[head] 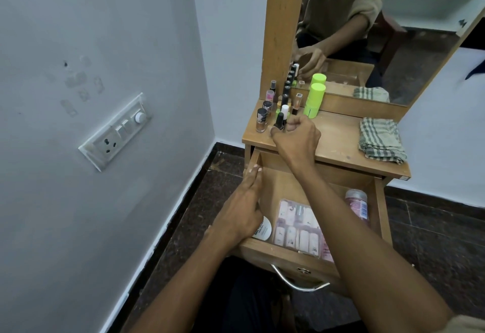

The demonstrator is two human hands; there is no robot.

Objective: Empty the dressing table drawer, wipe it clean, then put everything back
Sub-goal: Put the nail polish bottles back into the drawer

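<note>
Fingers of right hand (295,137): curled and pinching a small black-capped dark nail polish bottle (279,122) at the front left of the tabletop.
Fingers of left hand (246,201): straight, lying along the left wall of the drawer, fingertips near its back left corner; the thumb is hidden inside, so whether it holds anything I cannot tell.
Drawer: light brown wooden dressing table drawer (278,250), pulled open under the tabletop, with a curved metal handle (299,281) on its front.
Drawer contents: a clear plastic packet of pale pink and white press-on nails (296,225) lies towards the front middle; a round white jar lid with dark print (263,229) sits at the front left, touching the left hand; a clear jar of pink glitter with a pale lid (357,202) lies against the right wall.
Tabletop, back left corner: a cluster of upright nail polish bottles (267,104) with black, pink and white caps, standing close together.
Tabletop, back middle: a lime green cylindrical stick container (314,100), upright, just beside the cluster.
Tabletop, right edge: a folded green-and-cream checked cloth (381,137), well apart from the bottles.
In the way: the right forearm crosses over the drawer and hides part of the packet.
Behind: a wood-framed mirror (282,25).
Left wall: a white switch and socket plate (115,131).
</note>
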